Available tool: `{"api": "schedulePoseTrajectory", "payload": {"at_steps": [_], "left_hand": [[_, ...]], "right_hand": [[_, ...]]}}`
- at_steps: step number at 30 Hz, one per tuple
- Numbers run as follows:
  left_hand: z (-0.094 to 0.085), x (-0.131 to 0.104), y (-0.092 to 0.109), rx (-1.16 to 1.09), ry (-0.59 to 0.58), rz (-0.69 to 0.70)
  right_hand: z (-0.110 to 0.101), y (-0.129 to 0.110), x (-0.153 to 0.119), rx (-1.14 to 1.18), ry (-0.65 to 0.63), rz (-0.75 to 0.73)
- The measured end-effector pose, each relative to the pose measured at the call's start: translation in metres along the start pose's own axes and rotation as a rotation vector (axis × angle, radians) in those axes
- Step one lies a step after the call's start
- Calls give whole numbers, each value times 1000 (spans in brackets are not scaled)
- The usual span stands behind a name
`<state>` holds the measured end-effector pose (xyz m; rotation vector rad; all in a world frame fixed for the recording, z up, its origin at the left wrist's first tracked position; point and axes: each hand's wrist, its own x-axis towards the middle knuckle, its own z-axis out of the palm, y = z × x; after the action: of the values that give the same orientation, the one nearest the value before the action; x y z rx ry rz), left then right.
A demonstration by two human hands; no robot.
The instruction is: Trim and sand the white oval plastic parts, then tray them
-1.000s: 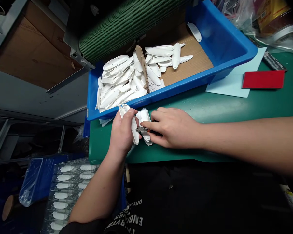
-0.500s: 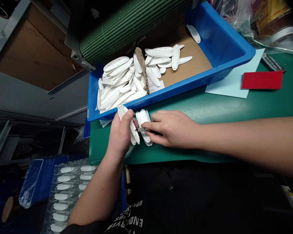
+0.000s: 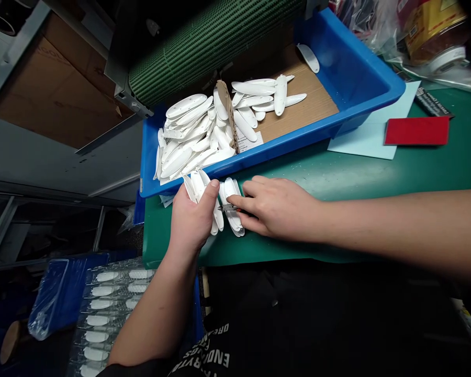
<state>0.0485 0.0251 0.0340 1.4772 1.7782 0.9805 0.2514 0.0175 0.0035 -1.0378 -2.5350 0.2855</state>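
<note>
My left hand (image 3: 192, 214) is closed around several long white oval plastic pieces (image 3: 198, 183), its thumb laid across them. In my right hand (image 3: 275, 207) is a small pair of pliers or nippers (image 3: 230, 208), mostly covered by the fingers, with its metal tip at the edge of the held pieces. Beneath that tool a row of similar white pieces (image 3: 231, 228) stands stacked on the green table. More white pieces (image 3: 184, 141) fill the left part of the blue bin (image 3: 290, 146) just beyond my hands.
A cardboard divider (image 3: 227, 112) splits the bin, with fewer pieces on its right side. Right of it lie a red block (image 3: 416, 131) and light blue paper (image 3: 361, 141) on the green table (image 3: 298, 180). Clear trays of white pieces (image 3: 98, 319) stand low at the left.
The white pieces in my left hand have fanned out to the left, and its thumb has shifted slightly right. My right hand with the tool stays nearly in place.
</note>
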Motion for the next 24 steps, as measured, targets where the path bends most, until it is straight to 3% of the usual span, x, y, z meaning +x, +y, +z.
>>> {"api": "schedulePoseTrajectory", "payload": {"at_steps": [7, 13, 20, 24], "left_hand": [[-3, -6, -4, -31, -34, -93], [-7, -8, -18, -187, -47, -151], [-17, 0, -42, 90, -67, -210], [-16, 4, -43, 49, -127, -273]], "right_hand": [[5, 0, 2, 115, -89, -26], [14, 5, 1, 304, 121, 36], [15, 9, 0, 277, 113, 93], [15, 10, 1, 262, 104, 93]]}}
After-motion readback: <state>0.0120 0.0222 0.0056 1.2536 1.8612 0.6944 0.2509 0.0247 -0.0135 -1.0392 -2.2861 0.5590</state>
